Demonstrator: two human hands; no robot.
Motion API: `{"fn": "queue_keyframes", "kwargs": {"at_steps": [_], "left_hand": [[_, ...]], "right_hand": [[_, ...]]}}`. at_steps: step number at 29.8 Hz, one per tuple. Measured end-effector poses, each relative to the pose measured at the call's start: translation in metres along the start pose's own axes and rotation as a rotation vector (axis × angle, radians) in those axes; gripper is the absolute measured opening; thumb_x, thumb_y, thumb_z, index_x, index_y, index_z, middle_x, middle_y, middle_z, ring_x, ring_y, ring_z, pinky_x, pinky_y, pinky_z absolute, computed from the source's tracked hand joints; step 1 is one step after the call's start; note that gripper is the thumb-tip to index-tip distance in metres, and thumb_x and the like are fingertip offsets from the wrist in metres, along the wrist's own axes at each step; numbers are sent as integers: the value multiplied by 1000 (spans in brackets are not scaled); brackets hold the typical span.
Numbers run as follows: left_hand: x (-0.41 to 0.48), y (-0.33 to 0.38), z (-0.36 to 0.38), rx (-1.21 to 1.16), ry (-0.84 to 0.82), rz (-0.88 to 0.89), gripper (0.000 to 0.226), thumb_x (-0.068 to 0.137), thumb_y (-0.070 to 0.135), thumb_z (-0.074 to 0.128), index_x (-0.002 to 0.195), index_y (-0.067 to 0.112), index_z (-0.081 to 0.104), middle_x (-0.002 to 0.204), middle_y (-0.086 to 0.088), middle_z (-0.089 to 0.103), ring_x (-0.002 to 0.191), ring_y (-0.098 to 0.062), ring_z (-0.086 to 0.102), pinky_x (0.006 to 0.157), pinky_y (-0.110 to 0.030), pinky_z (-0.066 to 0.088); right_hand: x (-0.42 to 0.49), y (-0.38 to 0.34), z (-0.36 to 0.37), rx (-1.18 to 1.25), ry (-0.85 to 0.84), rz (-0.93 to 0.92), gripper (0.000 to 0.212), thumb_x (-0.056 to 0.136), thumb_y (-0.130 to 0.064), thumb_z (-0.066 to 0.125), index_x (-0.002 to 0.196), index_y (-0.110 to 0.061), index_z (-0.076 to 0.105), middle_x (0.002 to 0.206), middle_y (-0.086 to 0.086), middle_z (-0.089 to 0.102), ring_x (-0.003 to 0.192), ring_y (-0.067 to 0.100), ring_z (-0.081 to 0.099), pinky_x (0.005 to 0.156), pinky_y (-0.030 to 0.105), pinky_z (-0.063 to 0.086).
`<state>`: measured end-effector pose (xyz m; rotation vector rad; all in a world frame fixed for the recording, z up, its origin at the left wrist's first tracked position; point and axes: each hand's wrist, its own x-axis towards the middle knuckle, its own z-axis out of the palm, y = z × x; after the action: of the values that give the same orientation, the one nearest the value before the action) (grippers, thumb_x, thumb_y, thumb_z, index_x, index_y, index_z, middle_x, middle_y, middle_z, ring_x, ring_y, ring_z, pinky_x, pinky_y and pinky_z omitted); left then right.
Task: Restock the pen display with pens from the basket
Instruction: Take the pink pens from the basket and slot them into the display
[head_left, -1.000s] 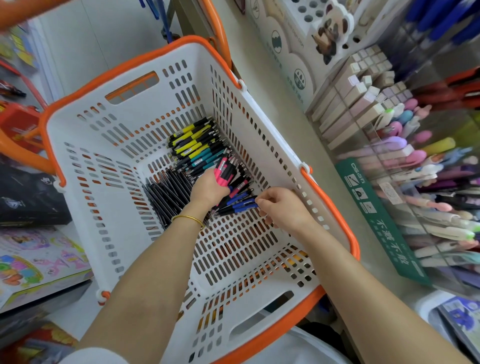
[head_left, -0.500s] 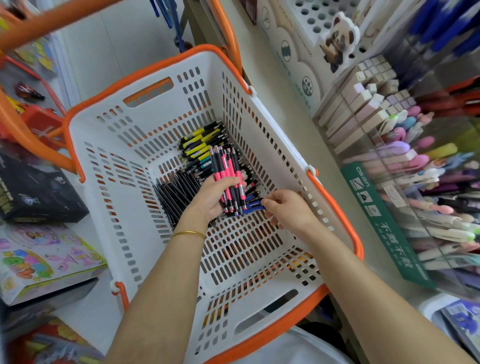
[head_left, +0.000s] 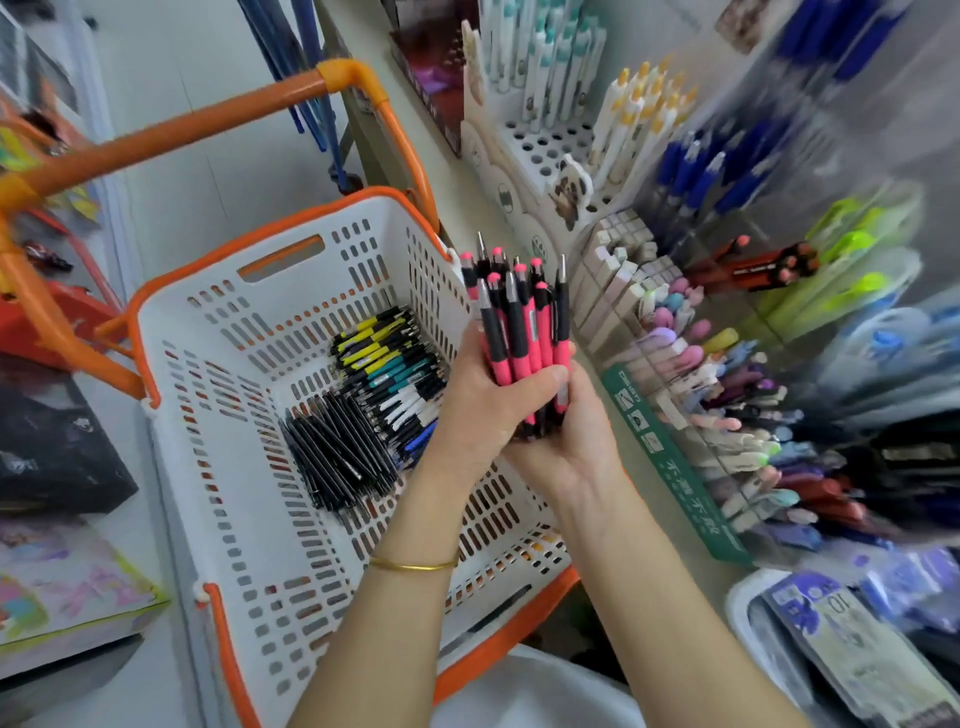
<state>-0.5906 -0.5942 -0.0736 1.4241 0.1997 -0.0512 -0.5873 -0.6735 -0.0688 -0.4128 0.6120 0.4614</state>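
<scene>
Gripping pink pens (head_left: 519, 332), left hand (head_left: 483, 410) and right hand (head_left: 576, 447) hide their lower ends.

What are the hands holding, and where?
A bunch of pink-and-black pens, held upright at its lower half: the left hand wraps round it, the right hand cups the bottom ends.

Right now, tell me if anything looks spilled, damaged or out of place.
Nothing stands out. The left hand and right hand hold the pink pens upright as one bundle; the other pens lie in sorted groups in the basket.
</scene>
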Motion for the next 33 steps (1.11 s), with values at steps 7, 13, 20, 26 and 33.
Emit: {"fn": "queue_keyframes", "kwargs": {"at_steps": [7, 13, 20, 26, 33], "left_hand": [[-17, 31, 35, 201, -21, 165, 35, 62, 24, 79, 92, 21, 61, 80, 4, 69, 78, -9, 68, 70, -18, 51], [-30, 42, 55, 261, -36, 188, 24, 72, 11, 78, 86, 21, 61, 68, 12, 65, 65, 1, 63, 61, -12, 45], [-41, 44, 82, 103, 69, 164, 38, 72, 15, 83, 103, 23, 63, 93, 9, 73, 87, -2, 69, 76, -17, 53], [-42, 43, 91, -4, 96, 120, 41, 69, 19, 80, 107, 14, 66, 92, 0, 74, 84, -10, 72, 73, -24, 56], [-41, 43, 85, -305, 6, -18, 19, 80, 0, 70, 98, 2, 64, 75, -1, 71, 71, -15, 70, 65, -28, 56]], "right_hand": [[-27, -25, 11, 103, -61, -175, 28, 97, -21, 50, 86, -9, 73, 85, 6, 70, 76, 17, 70, 79, 32, 56], [-49, -33, 9, 111, -75, -196, 9, 90, -18, 60, 90, -12, 68, 76, 2, 69, 68, 14, 68, 61, 26, 58], [-59, -38, 6, 111, -83, -326, 34, 85, -26, 65, 114, -8, 65, 91, 6, 69, 78, 18, 68, 66, 30, 57], [-71, -45, -5, -94, 68, -416, 29, 98, -32, 53, 111, -11, 68, 99, 9, 73, 86, 19, 72, 70, 31, 56], [-87, -47, -10, -535, 181, -587, 21, 94, -22, 52, 106, -20, 68, 112, 6, 66, 102, 12, 65, 91, 38, 54]]}}
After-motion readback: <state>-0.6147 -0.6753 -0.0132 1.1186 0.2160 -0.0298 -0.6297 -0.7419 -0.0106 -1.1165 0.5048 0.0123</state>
